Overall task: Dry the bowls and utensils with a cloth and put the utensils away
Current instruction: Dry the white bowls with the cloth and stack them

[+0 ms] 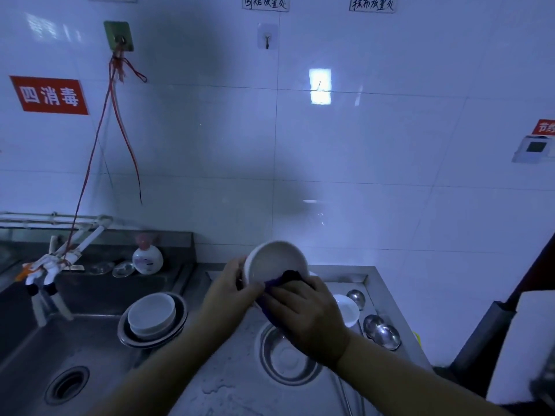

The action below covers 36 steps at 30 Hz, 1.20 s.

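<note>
My left hand (228, 291) grips a white bowl (274, 261) by its left rim, tilted with its opening toward me above the steel counter. My right hand (309, 316) holds a dark purple cloth (280, 282) pressed against the bowl's lower right rim. Beneath my hands a metal basin (285, 360) lies on the counter. To the right sit another white bowl (348, 309) and several metal ladles or spoons (381, 330). Long utensil handles (345, 394) run toward the front edge.
A sink (69, 349) with a drain lies at left; white bowls stacked in a metal basin (153, 318) stand on its edge. A soap bottle (147, 258), lids and a faucet (57, 259) are behind it. A white appliance (522, 349) stands at right.
</note>
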### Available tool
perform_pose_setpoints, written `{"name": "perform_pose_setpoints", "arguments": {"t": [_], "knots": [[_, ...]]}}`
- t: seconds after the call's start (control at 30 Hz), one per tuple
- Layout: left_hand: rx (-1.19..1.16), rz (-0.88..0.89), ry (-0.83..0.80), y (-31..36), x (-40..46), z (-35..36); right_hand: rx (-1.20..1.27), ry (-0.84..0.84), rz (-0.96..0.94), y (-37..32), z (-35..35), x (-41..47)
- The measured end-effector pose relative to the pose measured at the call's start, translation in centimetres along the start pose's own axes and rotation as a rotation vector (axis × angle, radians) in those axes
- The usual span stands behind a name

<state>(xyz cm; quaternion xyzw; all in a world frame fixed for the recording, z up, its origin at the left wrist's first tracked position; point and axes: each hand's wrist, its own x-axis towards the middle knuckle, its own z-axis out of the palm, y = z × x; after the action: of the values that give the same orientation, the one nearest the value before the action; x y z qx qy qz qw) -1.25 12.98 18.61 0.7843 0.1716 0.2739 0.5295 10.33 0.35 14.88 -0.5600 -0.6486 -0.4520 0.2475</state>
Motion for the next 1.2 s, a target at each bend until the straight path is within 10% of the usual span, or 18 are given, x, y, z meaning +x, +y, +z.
{"name": "perform_pose_setpoints", "arguments": {"t": [0.2, 0.57, 0.93, 1.2], "knots": [[-0.114, 0.078, 0.191, -1.0, -1.5, 2.0, 0.105, 0.019, 0.306, -4.3, 1.5, -0.2], [0.277, 0.014, -0.435, 0.2, 0.6, -2.0, 0.170, -0.220, -0.474, 2.1, -0.3, -2.4], [-0.194, 0.084, 0.141, -1.7, -1.3, 1.8, 0.101, -0.002, 0.279, -4.0, 1.4, -0.3], [0.050, 0.077, -0.109, -1.0, -0.4, -0.8, 0.127, -0.073, -0.258, 1.6, 0.7, -2.3]]}}
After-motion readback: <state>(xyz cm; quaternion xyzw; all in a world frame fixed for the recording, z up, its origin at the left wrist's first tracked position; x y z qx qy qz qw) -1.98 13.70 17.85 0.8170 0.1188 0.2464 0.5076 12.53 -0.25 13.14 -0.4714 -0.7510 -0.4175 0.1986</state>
